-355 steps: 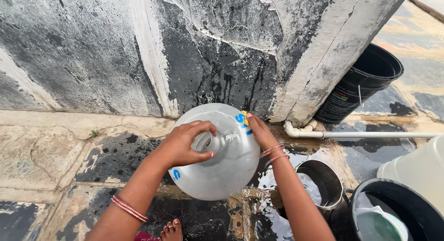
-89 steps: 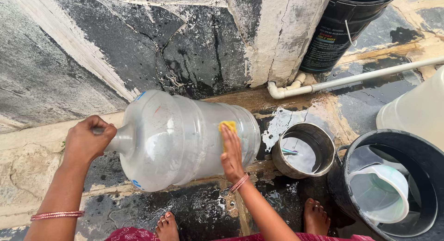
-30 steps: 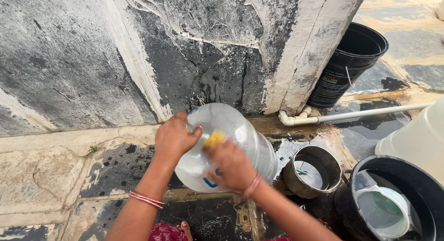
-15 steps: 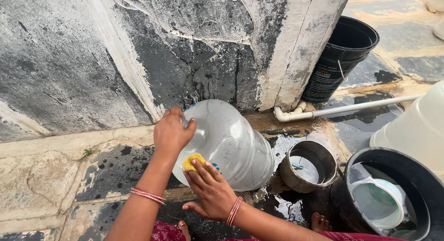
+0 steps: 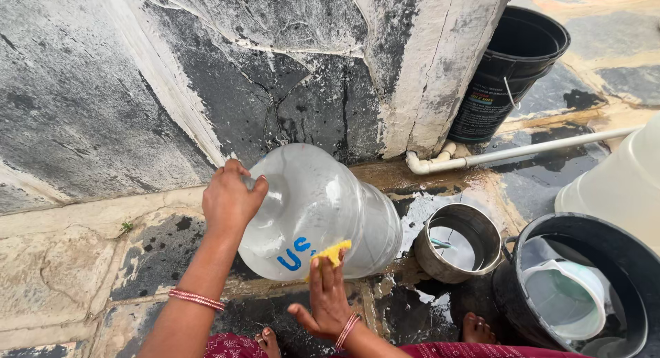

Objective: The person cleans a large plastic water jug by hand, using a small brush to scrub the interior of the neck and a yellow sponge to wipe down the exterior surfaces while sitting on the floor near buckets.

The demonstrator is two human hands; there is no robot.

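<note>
water jug (image 5: 323,214): clear, blue lettering beside the sponge
sponge (image 5: 333,252): yellow, under right fingertips
bangles (image 5: 196,299): pink, left wrist
bucket (image 5: 512,69): black
wall (image 5: 137,69): grey-black, white patches

Outdoor home wash area: weathered wall (image 5: 289,76), wet stone floor (image 5: 62,289) (puddles), buckets (image 5: 512,69), pipe (image 5: 543,148).

there is a single view, from a camera on the person's head, looking steeply down and a little forward at a wet stone floor (image 5: 62,275) where it meets a stained wall (image 5: 103,83). it sits close: both forearms rise from the bottom edge, and the person's feet show just below. no second view shares the scene.
</note>
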